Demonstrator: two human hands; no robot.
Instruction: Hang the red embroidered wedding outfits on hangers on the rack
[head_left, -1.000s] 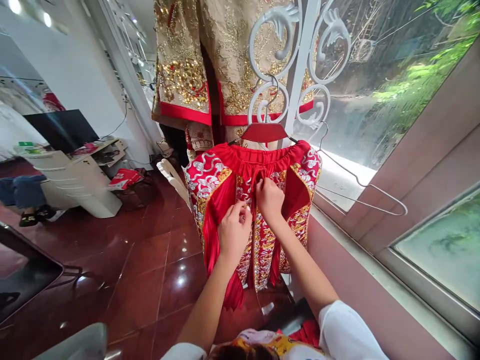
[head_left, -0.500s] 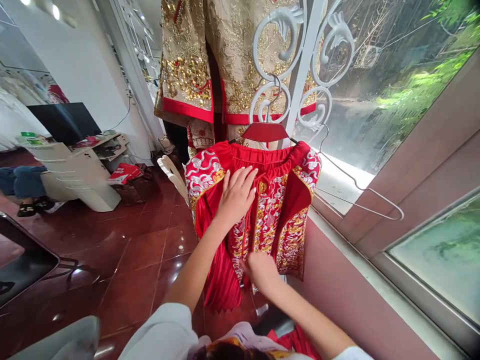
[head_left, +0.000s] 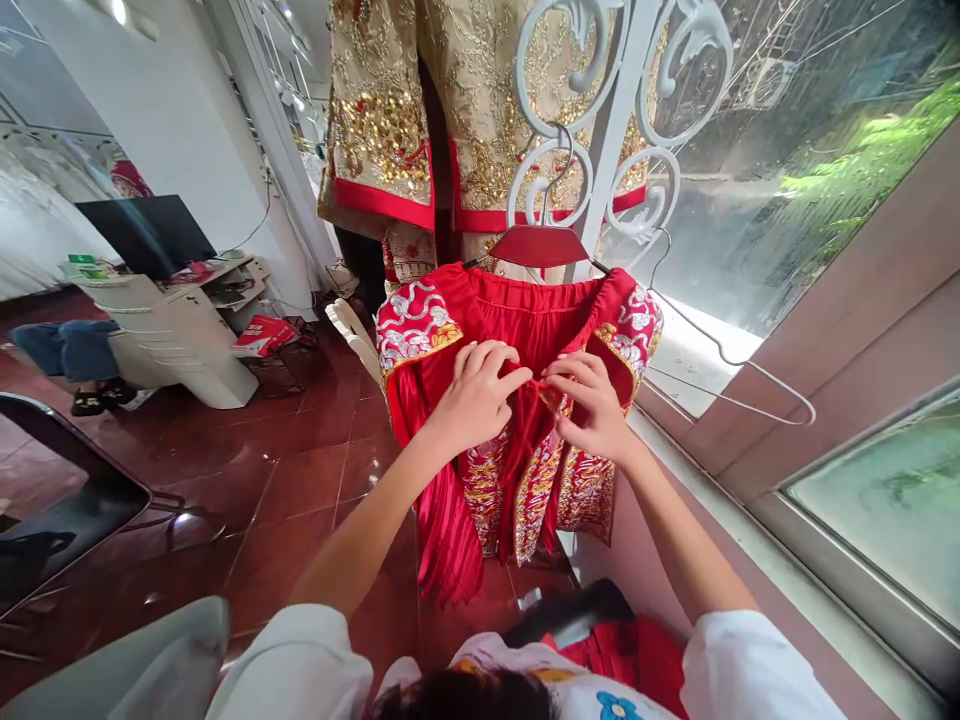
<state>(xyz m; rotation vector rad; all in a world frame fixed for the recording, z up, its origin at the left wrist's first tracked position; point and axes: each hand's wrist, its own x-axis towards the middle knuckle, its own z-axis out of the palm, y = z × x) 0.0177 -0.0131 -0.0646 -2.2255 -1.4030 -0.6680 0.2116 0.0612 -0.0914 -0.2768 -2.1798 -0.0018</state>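
Observation:
A red embroidered skirt with silver and gold panels hangs from a red hanger on a white scrolled metal stand. My left hand lies on the skirt's front just below the waistband, fingers bent and pressing the cloth. My right hand meets it from the right, fingertips pinching the red fabric at the middle opening. Both hands touch the skirt at the same spot.
A gold beaded robe hangs behind the stand. A wire hanger hangs at the right by the window ledge. At left stand a white desk with a monitor and a black chair. Red tiles cover the floor.
My right hand rose from the skirt's lower panels to its middle opening. My left hand slid slightly down and curled its fingers. The front panels have parted, showing plain red cloth.

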